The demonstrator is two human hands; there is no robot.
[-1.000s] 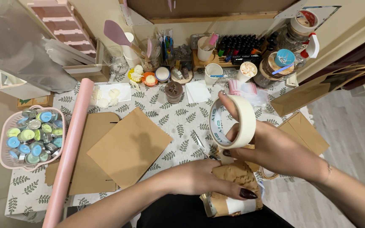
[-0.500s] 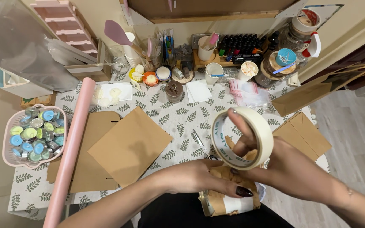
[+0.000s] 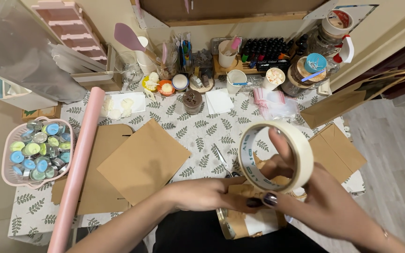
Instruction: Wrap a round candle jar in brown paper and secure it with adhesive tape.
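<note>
Left edge of the table [image 3: 188, 136]: pink basket [image 3: 6, 154] full of small round tins, blue, green and silver. Just beside it, a long pink paper roll [image 3: 78, 168] running from mid-table down to the near edge. Right of the roll, flat brown card sheets [image 3: 141, 161], overlapping. Far edge crowded: cups, a brown jar, marker rack, small dishes.

Near edge, centre: left hand [image 3: 202, 194] lies closed over a jar part-wrapped in brown paper [image 3: 244, 222], fingers pressing the paper down. The jar sits at the table's near edge, against the person's lap.

Right of that: right hand [image 3: 324, 206] holds up a wide roll of cream tape [image 3: 277, 157], fingers through its core, thumb on the outer face. The roll hangs just above the jar, not touching it. Scissors [image 3: 223, 161] lie on the cloth just behind the left hand.

Judgement: wrapping step, paper held in place, tape being brought in. Next move calls for finding the tape's loose end and pulling a length without releasing the paper.

Right edge: more brown card, folded.
</note>
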